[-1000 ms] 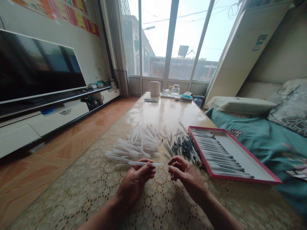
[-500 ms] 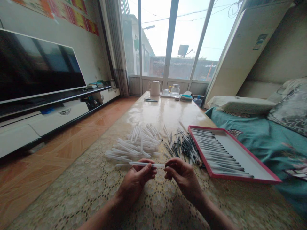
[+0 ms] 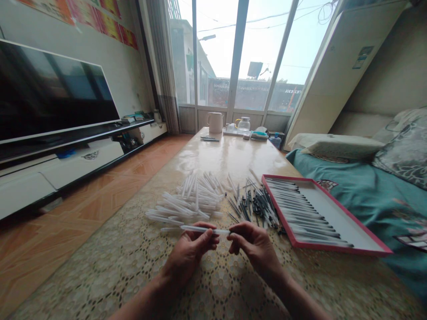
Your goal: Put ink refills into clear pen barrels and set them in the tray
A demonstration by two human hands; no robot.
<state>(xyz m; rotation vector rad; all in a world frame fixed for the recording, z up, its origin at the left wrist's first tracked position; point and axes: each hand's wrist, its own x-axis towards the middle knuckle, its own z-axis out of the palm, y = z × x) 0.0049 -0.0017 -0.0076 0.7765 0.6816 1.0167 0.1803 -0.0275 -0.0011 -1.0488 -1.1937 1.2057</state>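
Between thumb and fingers my left hand (image 3: pixel 195 244) grips a white pen barrel (image 3: pixel 193 228), held nearly level above the table. My right hand (image 3: pixel 251 242) is closed in a pinch at the barrel's right end; any small part between its fingertips is hidden. Just beyond my left hand lies a loose pile of white pen barrels (image 3: pixel 187 202). Past my right hand is a heap of dark, thin pen parts (image 3: pixel 258 202), some with black ends. To the right, a pink-rimmed tray (image 3: pixel 343 211) holds a row of black-tipped pens (image 3: pixel 303 209).
The long table (image 3: pixel 230 155) has a patterned cover. At its far end stand a light pitcher (image 3: pixel 215 122), a glass jug (image 3: pixel 244 125) and a tissue pack (image 3: pixel 259 135). A teal-covered sofa (image 3: pixel 320 171) borders the right side; a television (image 3: pixel 56 93) is at left.
Both hands stay almost in place around the white pen barrel. My right fingertips have shifted very slightly at its end; the piles and tray look the same.
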